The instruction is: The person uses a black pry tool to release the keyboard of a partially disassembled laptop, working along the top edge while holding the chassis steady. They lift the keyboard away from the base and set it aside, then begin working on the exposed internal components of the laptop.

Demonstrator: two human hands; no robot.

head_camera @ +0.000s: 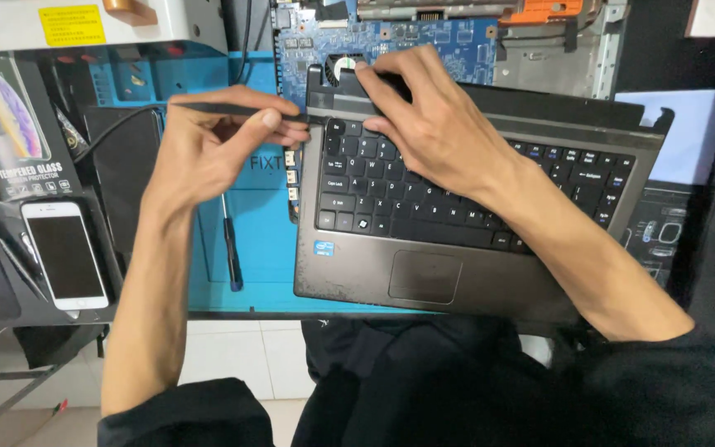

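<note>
Head camera is showing a left hand [208,149] pinching a thin black pry tool [233,108] against the laptop palmrest [357,269] on the blue mat [262,240], while the right hand [424,124] is pressing its top edge; the thin plastic likely flexes and cracks, best held by its edges.

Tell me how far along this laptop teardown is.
Done: the blue circuit board lies bare behind the laptop palmrest. In hand: left hand works a thin black tool at the keyboard's top-left corner; right hand steadies it. Left: the keyboard sits in place.
</note>
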